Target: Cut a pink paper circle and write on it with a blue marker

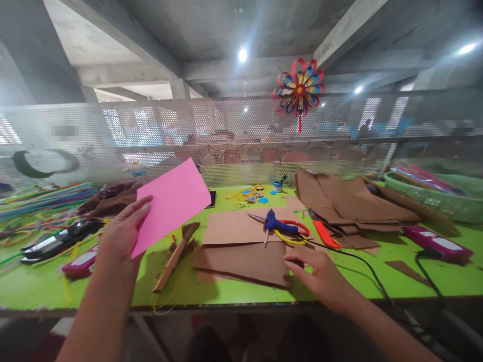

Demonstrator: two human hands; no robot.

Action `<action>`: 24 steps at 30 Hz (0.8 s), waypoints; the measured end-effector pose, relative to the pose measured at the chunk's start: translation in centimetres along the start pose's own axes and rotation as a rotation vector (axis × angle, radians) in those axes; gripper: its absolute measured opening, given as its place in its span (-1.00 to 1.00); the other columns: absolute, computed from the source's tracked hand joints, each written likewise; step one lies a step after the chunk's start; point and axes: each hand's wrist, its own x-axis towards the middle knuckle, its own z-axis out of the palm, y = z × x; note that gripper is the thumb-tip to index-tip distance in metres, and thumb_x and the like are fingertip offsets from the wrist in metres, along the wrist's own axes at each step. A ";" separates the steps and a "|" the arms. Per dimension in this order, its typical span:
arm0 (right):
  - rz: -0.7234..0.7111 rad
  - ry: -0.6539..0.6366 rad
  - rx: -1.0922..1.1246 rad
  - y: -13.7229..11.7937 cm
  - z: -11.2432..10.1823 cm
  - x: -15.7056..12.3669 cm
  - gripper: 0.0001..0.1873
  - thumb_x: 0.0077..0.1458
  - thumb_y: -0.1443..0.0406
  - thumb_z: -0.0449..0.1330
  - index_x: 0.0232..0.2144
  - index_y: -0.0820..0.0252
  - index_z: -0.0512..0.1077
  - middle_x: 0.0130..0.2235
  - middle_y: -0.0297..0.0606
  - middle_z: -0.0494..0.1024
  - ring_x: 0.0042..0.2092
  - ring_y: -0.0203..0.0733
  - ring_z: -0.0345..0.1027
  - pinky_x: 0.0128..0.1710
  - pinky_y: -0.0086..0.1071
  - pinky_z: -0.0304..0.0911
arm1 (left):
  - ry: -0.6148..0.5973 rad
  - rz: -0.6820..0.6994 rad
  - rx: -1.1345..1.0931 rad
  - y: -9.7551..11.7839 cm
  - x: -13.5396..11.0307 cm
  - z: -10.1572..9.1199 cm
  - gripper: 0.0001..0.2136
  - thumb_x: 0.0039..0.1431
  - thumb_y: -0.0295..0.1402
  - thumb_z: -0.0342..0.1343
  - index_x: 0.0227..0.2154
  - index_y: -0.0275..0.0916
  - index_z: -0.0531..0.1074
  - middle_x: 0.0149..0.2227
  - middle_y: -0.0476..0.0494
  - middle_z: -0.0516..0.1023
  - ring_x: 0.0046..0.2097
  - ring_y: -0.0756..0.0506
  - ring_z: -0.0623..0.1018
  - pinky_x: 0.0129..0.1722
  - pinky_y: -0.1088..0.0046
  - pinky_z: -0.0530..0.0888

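My left hand (pixel 121 235) holds a pink sheet of paper (pixel 170 202) up above the green table (pixel 226 289), thumb on its front face. My right hand (pixel 319 274) rests low at the right edge of a stack of brown paper sheets (pixel 245 251), fingers curled against the sheet's edge. Just beyond the brown sheets lie a blue glue gun (pixel 279 227), scissors with red and yellow handles (pixel 292 232) and an orange cutter (pixel 325 235). A rolled brown paper stick with fringed end (pixel 175 256) lies between my hands.
More brown sheets (pixel 347 203) are piled at the back right, beside a green basket (pixel 437 201). Coloured strips (pixel 41 201) and a black tool (pixel 56 241) lie at the left. Purple packs (pixel 437 243) sit right; a cable (pixel 362 264) runs off the front edge. A perforated metal screen (pixel 241 136) backs the table, with a paper pinwheel (pixel 299 90) on it.
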 end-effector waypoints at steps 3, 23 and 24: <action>-0.097 -0.067 -0.132 0.2 1.1 0.2 -0.83 0.24 0.35 0.11 -0.24 0.26 0.51 -0.18 -0.10 0.52 -0.08 -0.05 0.36 -0.03 -0.15 0.28 | -0.013 -0.018 -0.040 -1.7 0.8 -0.2 -0.79 0.03 -0.64 0.14 -0.29 -0.37 0.59 -0.44 -0.01 0.63 -0.57 0.11 0.49 -0.65 0.75 0.40; -0.472 -0.401 -0.953 -3.4 2.6 2.9 -0.84 0.09 0.47 0.16 -0.29 0.31 0.53 -0.21 0.01 0.53 -0.12 0.16 0.32 -0.21 -0.02 0.26 | 0.044 -0.007 -0.159 -2.5 -1.1 -3.7 -0.76 0.05 -0.71 0.03 -0.37 -0.37 0.56 -0.38 -0.01 0.60 -0.42 0.11 0.55 -0.43 0.75 0.50; -0.469 -0.414 -0.960 -3.5 3.0 3.3 -0.85 0.09 0.48 0.16 -0.33 0.31 0.54 -0.25 0.00 0.53 -0.14 0.15 0.32 -0.22 -0.04 0.24 | 0.036 -0.023 -0.154 -2.5 -1.3 -3.8 -0.77 0.05 -0.69 0.03 -0.36 -0.38 0.56 -0.39 -0.02 0.60 -0.43 0.10 0.56 -0.46 0.73 0.50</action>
